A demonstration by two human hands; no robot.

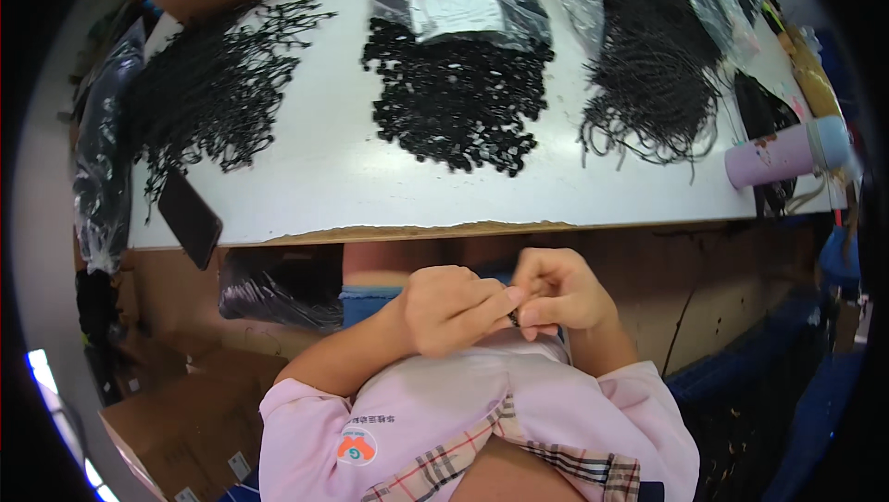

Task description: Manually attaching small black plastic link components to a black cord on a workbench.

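Below the near edge of the white counter (315, 178), both hands meet over the person's lap. The left hand (449, 309) curls into a narrow grip, thumb and forefinger pinched on a small black piece (513, 319) that shows only as a dark speck between the fingertips. The right hand (560, 291) closes on the same piece from the other side, its grip equally tight; what kind of part it is cannot be told at this size.

On the counter, directly beyond the hands, lies a heap of small black parts (454, 99) spilling from a clear plastic bag (458, 2). Left of that heap a bundle of black knotted cords (208, 94) is spread out; right of it lies a second bundle of black cords (653, 76), partly under clear plastic. A dark phone (189, 218) overhangs the counter's near edge at the left, and a lilac flask (787, 154) lies on its side at the far right. Cardboard boxes (176, 428) stand on the floor, left of the lap.

For a join this small, judged from the pinch, fingertips should work close to the piece, wrists steadied against the body, with pressure kept straight so nothing slips free.
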